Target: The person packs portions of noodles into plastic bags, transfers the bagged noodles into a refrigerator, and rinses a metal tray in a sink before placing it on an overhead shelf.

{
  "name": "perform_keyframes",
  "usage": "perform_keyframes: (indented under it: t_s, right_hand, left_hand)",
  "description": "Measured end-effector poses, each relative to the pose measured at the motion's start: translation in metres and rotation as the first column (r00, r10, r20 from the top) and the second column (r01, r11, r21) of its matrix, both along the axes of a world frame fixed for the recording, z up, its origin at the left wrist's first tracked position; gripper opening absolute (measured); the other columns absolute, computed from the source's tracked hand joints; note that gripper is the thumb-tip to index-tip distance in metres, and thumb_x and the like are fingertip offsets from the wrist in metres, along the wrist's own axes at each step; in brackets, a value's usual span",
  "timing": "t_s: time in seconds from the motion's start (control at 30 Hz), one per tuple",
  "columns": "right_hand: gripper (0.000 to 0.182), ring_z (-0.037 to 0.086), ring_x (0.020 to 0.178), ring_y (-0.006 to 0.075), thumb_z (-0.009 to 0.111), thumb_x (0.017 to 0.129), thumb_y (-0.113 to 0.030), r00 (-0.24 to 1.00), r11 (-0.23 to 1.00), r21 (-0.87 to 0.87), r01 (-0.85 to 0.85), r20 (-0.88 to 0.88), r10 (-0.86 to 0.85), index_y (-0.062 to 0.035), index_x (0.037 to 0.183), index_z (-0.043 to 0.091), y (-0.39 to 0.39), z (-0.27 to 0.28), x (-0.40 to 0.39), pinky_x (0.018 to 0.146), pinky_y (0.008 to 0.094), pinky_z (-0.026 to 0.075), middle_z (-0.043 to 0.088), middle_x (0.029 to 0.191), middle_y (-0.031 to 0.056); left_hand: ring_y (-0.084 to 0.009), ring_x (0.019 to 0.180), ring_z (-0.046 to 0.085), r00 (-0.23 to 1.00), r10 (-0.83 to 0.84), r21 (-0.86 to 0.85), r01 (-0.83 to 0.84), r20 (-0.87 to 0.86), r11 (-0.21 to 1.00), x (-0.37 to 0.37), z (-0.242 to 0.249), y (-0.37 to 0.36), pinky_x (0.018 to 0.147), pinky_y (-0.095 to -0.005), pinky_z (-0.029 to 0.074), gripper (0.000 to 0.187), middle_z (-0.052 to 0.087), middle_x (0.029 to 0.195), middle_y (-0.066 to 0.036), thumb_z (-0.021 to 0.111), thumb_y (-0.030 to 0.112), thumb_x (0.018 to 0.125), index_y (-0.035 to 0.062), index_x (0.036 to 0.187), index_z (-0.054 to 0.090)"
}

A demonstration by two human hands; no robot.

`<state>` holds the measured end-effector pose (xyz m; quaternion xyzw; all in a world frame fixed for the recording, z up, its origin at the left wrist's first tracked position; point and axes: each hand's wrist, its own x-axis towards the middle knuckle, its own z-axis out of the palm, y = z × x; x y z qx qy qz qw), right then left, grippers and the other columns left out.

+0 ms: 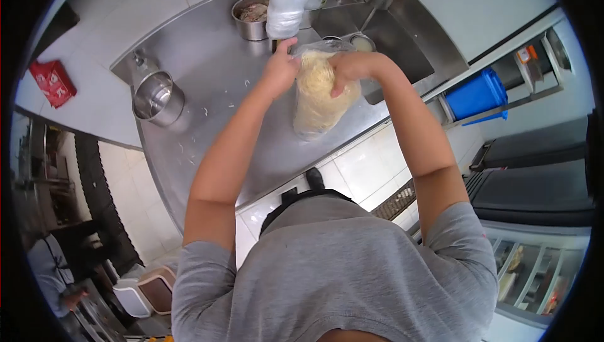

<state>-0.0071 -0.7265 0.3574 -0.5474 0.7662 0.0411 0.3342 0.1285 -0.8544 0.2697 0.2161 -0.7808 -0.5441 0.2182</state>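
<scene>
A clear plastic bag (pixel 310 125) full of pale yellow shreds, which look like grated cheese (pixel 316 80), stands near the front edge of the steel counter. My left hand (pixel 281 71) pinches the bag's open rim on its left side, thumb pointing up. Over the mouth from the right reaches my right hand (pixel 353 71), its fingers curled down into the shreds; the fingertips are partly hidden. Just behind the bag stands a bulky roll of clear plastic bags (pixel 290 5).
On the steel counter (pixel 214 147) lie a few stray shreds. An empty metal pot (pixel 158 100) stands at left, and a pot with brownish food (pixel 250 18) at the back. A sink (pixel 402 40) is at right. Another person (pixel 53 273) is at lower left.
</scene>
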Motion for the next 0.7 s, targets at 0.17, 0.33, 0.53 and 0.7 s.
perform_keyframes:
  t_s: [0.17,0.33,0.53,0.7]
  right_hand:
    - [0.052,0.06,0.089,0.0278,0.077,0.058,-0.024,1.0,0.997,0.072,-0.024,0.013,0.023,-0.0035,0.102,0.061,-0.001,0.008,0.012,0.077,0.0362,0.047,0.064,0.096,0.0149]
    - [0.034,0.06,0.088,0.0311,0.072,0.065,-0.015,0.983,0.93,-0.363,-0.061,-0.181,-0.006,-0.0016,0.094,0.062,0.011,-0.021,0.028,0.077,0.0389,0.046,0.064,0.092,0.0151]
    - [0.033,0.058,0.091,0.0297,0.069,0.069,-0.022,0.983,0.844,-0.529,-0.086,-0.182,-0.014,-0.0056,0.098,0.064,0.009,-0.005,0.009,0.082,0.0395,0.044,0.062,0.094,0.0143]
    - [0.029,0.058,0.09,0.0304,0.064,0.075,-0.029,0.789,0.582,-0.812,-0.05,-0.39,-0.476,-0.0082,0.095,0.066,-0.009,-0.029,-0.009,0.082,0.0391,0.045,0.062,0.094,0.0134]
  left_hand:
    - [-0.007,0.063,0.045,0.99,-0.124,-0.015,0.123,-0.07,0.992,0.007,0.009,0.014,0.056,-0.0233,0.037,0.041,0.053,0.071,0.0,0.046,0.007,0.088,0.0096,0.128,0.04]
    - [-0.0069,0.064,0.045,0.983,-0.154,0.079,0.162,-0.097,0.984,0.005,0.013,0.012,0.056,-0.0231,0.037,0.039,0.054,0.072,0.0,0.045,0.008,0.089,0.0111,0.127,0.04]
    - [-0.0248,0.08,0.057,0.998,-0.045,-0.079,0.041,-0.053,0.996,0.005,0.016,0.016,0.076,-0.0351,0.043,0.028,0.059,0.079,-0.011,0.05,0.013,0.088,0.0088,0.115,0.05]
    - [-0.0259,0.093,0.052,0.974,-0.13,-0.841,-0.091,-0.188,0.533,0.047,0.04,0.084,0.084,-0.0439,0.036,0.02,0.057,0.081,-0.008,0.058,0.016,0.082,0.0054,0.099,0.057]
